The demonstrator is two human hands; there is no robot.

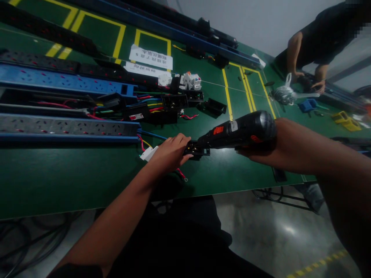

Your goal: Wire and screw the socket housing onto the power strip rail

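Left fingers (pixel 181 140) clasp a boxy black plastic housing (pixel 197 153), likely bracing it against the black-and-orange power screwdriver (pixel 240 130) the right hand (pixel 280 144) grips.

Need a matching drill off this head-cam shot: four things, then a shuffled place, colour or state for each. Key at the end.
Things:
1. Power screwdriver
2. Left hand
3. Paper sheets
4. Table top

Descriptions:
A. Green, marked with yellow lines
B. Fingers at the small black housing
C. White, with printed characters
D. Held in the right hand

Pairs: 1-D, 2-B, 3-C, 4-A
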